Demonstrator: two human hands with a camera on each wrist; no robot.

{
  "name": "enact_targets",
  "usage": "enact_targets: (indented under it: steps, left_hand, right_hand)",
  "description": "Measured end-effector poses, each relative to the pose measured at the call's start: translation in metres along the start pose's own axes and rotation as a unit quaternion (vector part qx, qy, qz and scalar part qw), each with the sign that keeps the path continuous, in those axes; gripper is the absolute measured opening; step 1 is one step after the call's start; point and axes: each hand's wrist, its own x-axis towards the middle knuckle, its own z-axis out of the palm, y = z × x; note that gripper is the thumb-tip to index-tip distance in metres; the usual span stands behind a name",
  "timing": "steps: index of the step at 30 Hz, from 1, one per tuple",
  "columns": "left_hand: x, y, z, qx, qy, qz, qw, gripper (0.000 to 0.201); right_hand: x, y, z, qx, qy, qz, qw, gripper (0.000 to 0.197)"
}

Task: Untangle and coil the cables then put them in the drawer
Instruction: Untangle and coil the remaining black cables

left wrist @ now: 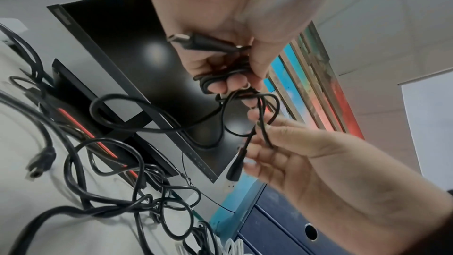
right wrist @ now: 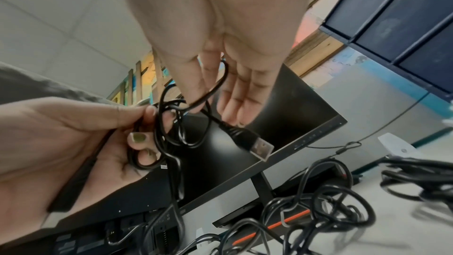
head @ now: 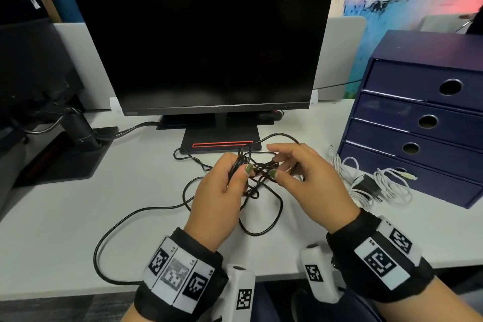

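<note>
A tangle of thin black cable (head: 264,191) hangs between both hands above the white desk (head: 65,217). My left hand (head: 235,172) grips a small bundle of its loops, and one plug (left wrist: 196,41) lies across the palm. My right hand (head: 285,167) pinches a strand between thumb and forefinger, its other fingers straight. A USB-A plug (right wrist: 259,146) dangles just beyond that pinch. More black cable (right wrist: 318,210) lies knotted on the desk below. The blue drawer unit (head: 392,125) stands at the right with all its drawers closed.
White cables (head: 392,185) and a black charger (head: 368,185) lie in front of the bottom drawer. A dark monitor (head: 201,39) on its stand (head: 222,142) fills the back. A thick black lead (head: 117,219) curves to the desk's front edge. A monitor arm (head: 78,128) stands at the left.
</note>
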Motion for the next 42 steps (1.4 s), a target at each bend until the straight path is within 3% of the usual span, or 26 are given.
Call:
enact_targets:
  steps: [4, 6, 10, 12, 14, 16, 18, 23, 29, 34, 35, 39, 42]
  left_hand:
    - [0.000, -0.002, -0.002, -0.053, 0.018, -0.003, 0.998, 0.018]
    - [0.000, -0.002, -0.001, -0.084, 0.017, 0.008, 0.996, 0.022]
    - [-0.002, -0.004, 0.001, -0.109, 0.014, 0.018, 0.994, 0.017]
    - [-0.001, -0.007, 0.002, -0.107, 0.017, 0.008, 0.994, 0.015]
    - [0.000, -0.009, 0.001, -0.098, 0.017, -0.005, 0.995, 0.016]
    - [0.000, -0.010, 0.001, -0.084, 0.022, -0.016, 0.996, 0.017]
    - [0.000, -0.012, 0.001, -0.070, 0.032, -0.025, 0.997, 0.021]
    - [0.002, -0.014, -0.001, -0.013, 0.039, -0.009, 0.999, 0.016]
    - [0.006, -0.016, -0.009, -0.004, 0.066, 0.002, 0.998, 0.017]
    - [0.008, -0.011, -0.018, 0.048, 0.079, 0.038, 0.995, 0.015]
    - [0.009, -0.011, -0.019, 0.059, 0.079, 0.043, 0.994, 0.015]
    - [0.008, -0.010, -0.019, 0.076, 0.069, 0.053, 0.993, 0.016]
    - [0.007, -0.007, -0.018, 0.099, 0.071, 0.066, 0.990, 0.018]
  right_hand:
    - [-0.001, 0.004, 0.005, 0.001, -0.057, 0.105, 0.993, 0.024]
    - [-0.002, 0.001, 0.005, 0.014, -0.075, 0.136, 0.988, 0.024]
    - [-0.002, -0.003, 0.005, 0.253, -0.080, 0.226, 0.937, 0.048]
    - [0.000, -0.002, 0.004, 0.293, -0.032, 0.200, 0.935, 0.051]
    - [0.003, 0.003, 0.003, 0.216, 0.006, 0.156, 0.964, 0.052]
    - [0.005, 0.004, 0.001, 0.174, 0.005, 0.122, 0.977, 0.054]
    - [0.005, 0.004, -0.002, 0.205, -0.006, 0.106, 0.973, 0.057]
    - [0.002, 0.005, -0.005, 0.348, -0.027, 0.090, 0.933, 0.057]
    - [0.002, 0.004, -0.012, 0.373, -0.082, 0.107, 0.918, 0.054]
    - [0.005, 0.009, -0.028, 0.473, -0.171, 0.105, 0.858, 0.047]
    - [0.006, 0.008, -0.030, 0.463, -0.169, 0.119, 0.862, 0.047]
    - [0.005, -0.006, -0.027, 0.213, -0.135, 0.087, 0.964, 0.022]
    - [0.004, -0.006, -0.021, 0.119, -0.141, 0.048, 0.982, 0.029]
